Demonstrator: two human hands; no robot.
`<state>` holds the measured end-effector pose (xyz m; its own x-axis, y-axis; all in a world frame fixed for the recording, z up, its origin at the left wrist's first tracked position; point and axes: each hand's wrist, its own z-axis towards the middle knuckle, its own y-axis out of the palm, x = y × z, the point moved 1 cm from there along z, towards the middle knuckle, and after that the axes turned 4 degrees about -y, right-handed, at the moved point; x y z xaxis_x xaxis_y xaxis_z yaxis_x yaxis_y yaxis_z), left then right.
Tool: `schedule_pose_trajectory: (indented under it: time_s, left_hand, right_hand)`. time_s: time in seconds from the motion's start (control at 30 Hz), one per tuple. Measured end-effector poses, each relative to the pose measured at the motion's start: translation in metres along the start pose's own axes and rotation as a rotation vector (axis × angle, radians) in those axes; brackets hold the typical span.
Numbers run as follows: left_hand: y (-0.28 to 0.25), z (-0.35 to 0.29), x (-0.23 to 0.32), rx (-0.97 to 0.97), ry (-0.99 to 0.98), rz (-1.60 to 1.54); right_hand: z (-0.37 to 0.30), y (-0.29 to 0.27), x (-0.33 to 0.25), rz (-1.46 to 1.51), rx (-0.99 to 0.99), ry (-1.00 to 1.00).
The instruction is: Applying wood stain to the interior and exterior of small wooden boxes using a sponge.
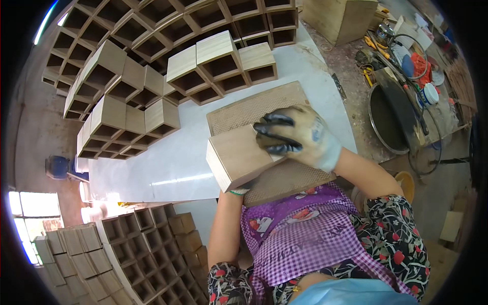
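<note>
A pale wooden box (239,155) is tilted over a mesh-patterned mat (231,118) in front of me. My right hand (295,134), in a white glove with black-coated fingers, is curled over the box's right end. Something dark seems to be under those fingers, but its kind is unclear, and motion blurs the fingertips. From below, my left hand (240,191) reaches to the near side of the box and steadies it. Only its glove cuff and wrist show; the box hides the fingers.
Open-fronted wooden boxes (213,56) are stacked along the far side of the pale worktable (193,132). More boxes (147,249) stand at lower left. On a cluttered bench at right are a dark basin (389,122), a white tub (429,94), hoses and tools.
</note>
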<state>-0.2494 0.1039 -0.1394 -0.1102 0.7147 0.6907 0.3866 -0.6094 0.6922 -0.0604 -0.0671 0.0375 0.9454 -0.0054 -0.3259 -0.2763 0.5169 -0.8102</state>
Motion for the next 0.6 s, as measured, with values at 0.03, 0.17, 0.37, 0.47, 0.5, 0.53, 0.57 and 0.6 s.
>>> schedule_pose_trajectory:
  time_s: [0.03, 0.17, 0.37, 0.47, 0.5, 0.53, 0.57, 0.6]
  left_hand:
    - [0.002, 0.007, -0.001, -0.001, -0.009, -0.019]
    - [0.006, 0.007, -0.009, 0.004, -0.036, -0.096]
    - [0.007, 0.013, -0.013, -0.003, -0.070, -0.216]
    - [0.010, 0.014, -0.013, -0.023, -0.099, -0.268]
    - [0.009, 0.018, -0.012, -0.024, -0.101, -0.288]
    - [0.008, 0.015, -0.011, -0.025, -0.106, -0.305]
    - [0.009, 0.019, -0.012, -0.028, -0.112, -0.323]
    - [0.007, 0.017, -0.014, -0.025, -0.114, -0.345]
  right_hand:
    - [0.007, 0.001, 0.003, 0.146, 0.025, 0.057]
    - [-0.006, 0.003, 0.022, 0.060, 0.003, 0.220]
    - [-0.028, -0.005, -0.006, 0.045, -0.032, 0.053]
    - [-0.003, 0.003, -0.007, 0.057, -0.004, 0.060]
    - [0.008, 0.007, -0.002, 0.043, 0.004, 0.093]
    - [0.019, 0.007, 0.004, 0.056, 0.001, 0.171]
    - [0.023, 0.011, 0.019, 0.014, 0.016, 0.202]
    - [0.022, 0.018, 0.032, -0.024, 0.025, 0.229]
